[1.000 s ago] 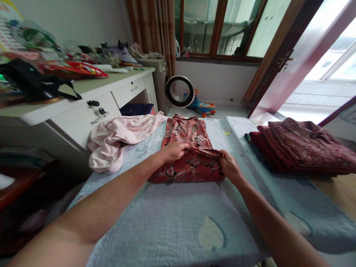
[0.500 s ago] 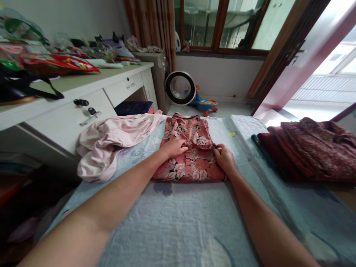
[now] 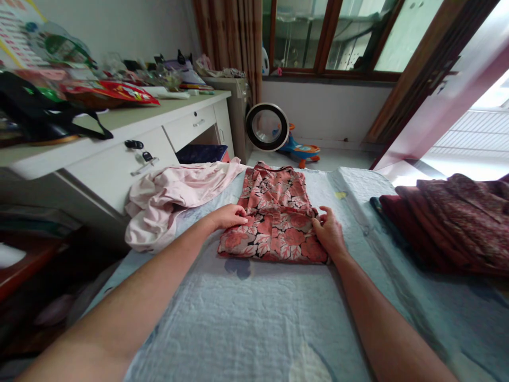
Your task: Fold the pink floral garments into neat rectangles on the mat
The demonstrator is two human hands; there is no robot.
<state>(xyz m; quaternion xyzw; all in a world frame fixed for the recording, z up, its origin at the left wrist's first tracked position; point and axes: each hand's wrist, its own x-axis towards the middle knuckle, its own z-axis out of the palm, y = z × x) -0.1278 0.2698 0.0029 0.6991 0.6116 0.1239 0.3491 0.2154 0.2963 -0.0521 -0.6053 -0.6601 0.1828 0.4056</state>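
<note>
A red-pink floral shirt (image 3: 274, 233) lies folded on the bed, its lower part doubled up into a flat band and its collar end pointing away from me. At its left edge, my left hand (image 3: 229, 216) is closed, fingers curled and thumb pinching the cloth. My right hand (image 3: 329, 231) rests against the right edge of the fold, thumb and forefinger apart, the other fingers partly hidden behind them. A crumpled pale pink garment (image 3: 159, 201) lies to the left of the shirt.
A light blue quilt (image 3: 238, 318) covers the bed. Folded dark red clothes (image 3: 449, 217) are stacked at the right. Along the left stands a white desk (image 3: 131, 127) loaded with bags and bottles. Beyond the bed are a washing machine's open round door (image 3: 267, 103) and a blue ride-on toy (image 3: 300, 146).
My left hand has moved left from the middle of the shirt to its left edge. My right hand's forefinger has lifted away from the thumb. The view has shifted slightly left.
</note>
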